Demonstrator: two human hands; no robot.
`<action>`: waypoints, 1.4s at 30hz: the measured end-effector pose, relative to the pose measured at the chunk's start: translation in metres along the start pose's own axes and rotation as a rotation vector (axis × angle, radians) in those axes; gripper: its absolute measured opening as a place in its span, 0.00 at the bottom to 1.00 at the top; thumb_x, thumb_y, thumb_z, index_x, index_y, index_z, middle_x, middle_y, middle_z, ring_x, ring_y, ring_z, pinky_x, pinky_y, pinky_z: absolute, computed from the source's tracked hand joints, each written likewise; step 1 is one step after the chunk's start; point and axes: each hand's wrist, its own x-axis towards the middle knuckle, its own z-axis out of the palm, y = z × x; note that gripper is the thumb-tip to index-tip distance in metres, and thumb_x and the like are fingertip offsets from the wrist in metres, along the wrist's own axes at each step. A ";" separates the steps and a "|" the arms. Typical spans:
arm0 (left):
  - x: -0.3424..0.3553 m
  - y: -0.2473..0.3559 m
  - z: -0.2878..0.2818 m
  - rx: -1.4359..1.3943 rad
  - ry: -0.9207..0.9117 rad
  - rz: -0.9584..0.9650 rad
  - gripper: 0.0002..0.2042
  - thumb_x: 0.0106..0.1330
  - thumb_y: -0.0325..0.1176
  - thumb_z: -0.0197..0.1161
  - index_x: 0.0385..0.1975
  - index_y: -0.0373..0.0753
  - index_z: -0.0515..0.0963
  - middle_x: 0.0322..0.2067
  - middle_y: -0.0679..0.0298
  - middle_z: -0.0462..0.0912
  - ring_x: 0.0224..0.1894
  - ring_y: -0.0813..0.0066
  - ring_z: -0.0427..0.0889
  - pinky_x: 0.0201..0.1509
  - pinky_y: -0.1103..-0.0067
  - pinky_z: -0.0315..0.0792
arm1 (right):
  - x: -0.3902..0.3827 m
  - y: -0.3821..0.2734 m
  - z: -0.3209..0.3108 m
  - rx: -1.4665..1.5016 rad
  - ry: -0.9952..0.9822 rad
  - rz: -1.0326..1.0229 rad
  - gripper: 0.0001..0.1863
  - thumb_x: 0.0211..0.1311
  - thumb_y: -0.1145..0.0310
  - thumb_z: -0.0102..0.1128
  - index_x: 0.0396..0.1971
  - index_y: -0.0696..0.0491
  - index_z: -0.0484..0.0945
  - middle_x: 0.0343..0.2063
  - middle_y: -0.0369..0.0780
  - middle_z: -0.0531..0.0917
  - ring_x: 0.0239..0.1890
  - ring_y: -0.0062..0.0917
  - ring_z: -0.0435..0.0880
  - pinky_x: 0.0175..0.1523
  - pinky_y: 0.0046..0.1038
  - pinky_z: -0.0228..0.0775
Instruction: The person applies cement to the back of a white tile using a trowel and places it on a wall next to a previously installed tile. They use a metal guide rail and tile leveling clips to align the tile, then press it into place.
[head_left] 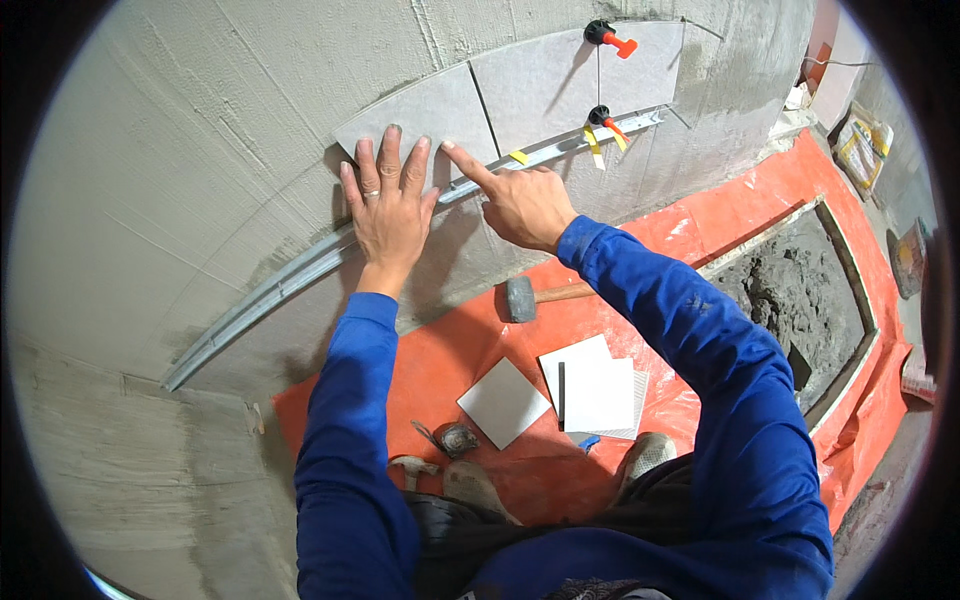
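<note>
A pale grey wall tile (430,112) stands on a metal rail (272,288) fixed along the wall. My left hand (388,205) lies with fingers spread on its lower left part. The stretched index finger of my right hand (525,205) touches the tile's lower edge area; its other fingers are curled, with nothing visible in them. A dark gap separates this tile from a second tile (540,85) on the right. Beyond that is a third tile (645,70), with two black-and-red levelling clips (600,32) on the joint. Yellow strips (594,147) sit by the rail.
An orange sheet (430,355) covers the floor. On it lie a mallet (521,299), a loose tile (504,403), a stack of tiles (600,395) and a small dark tool (458,438). A mortar trough (850,385) stands at the right, a bag (862,148) behind it.
</note>
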 end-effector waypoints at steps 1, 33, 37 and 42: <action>0.000 0.000 0.000 0.023 -0.005 -0.005 0.39 0.56 0.46 0.71 0.70 0.60 0.61 0.75 0.64 0.48 0.76 0.52 0.39 0.74 0.50 0.39 | 0.000 0.000 0.000 -0.007 0.001 0.002 0.48 0.55 0.70 0.57 0.74 0.32 0.42 0.19 0.44 0.82 0.21 0.39 0.83 0.25 0.40 0.75; 0.000 0.001 0.003 0.087 -0.040 -0.027 0.38 0.61 0.52 0.65 0.72 0.62 0.55 0.75 0.66 0.44 0.77 0.54 0.35 0.72 0.41 0.32 | 0.000 0.002 0.000 -0.022 0.080 0.006 0.47 0.56 0.69 0.55 0.74 0.29 0.42 0.19 0.43 0.82 0.17 0.35 0.82 0.20 0.37 0.72; 0.000 0.000 0.004 0.084 -0.038 -0.023 0.39 0.61 0.52 0.65 0.72 0.62 0.55 0.75 0.66 0.44 0.77 0.54 0.35 0.72 0.41 0.31 | 0.000 0.002 0.001 -0.006 0.086 0.011 0.47 0.57 0.69 0.55 0.74 0.29 0.42 0.19 0.43 0.82 0.17 0.35 0.82 0.20 0.36 0.72; 0.001 0.002 0.003 0.074 -0.043 -0.030 0.38 0.61 0.51 0.66 0.72 0.61 0.56 0.75 0.65 0.45 0.77 0.54 0.35 0.71 0.40 0.32 | 0.000 0.002 0.002 0.000 0.087 0.011 0.47 0.56 0.70 0.54 0.74 0.30 0.42 0.18 0.42 0.81 0.16 0.35 0.81 0.20 0.36 0.71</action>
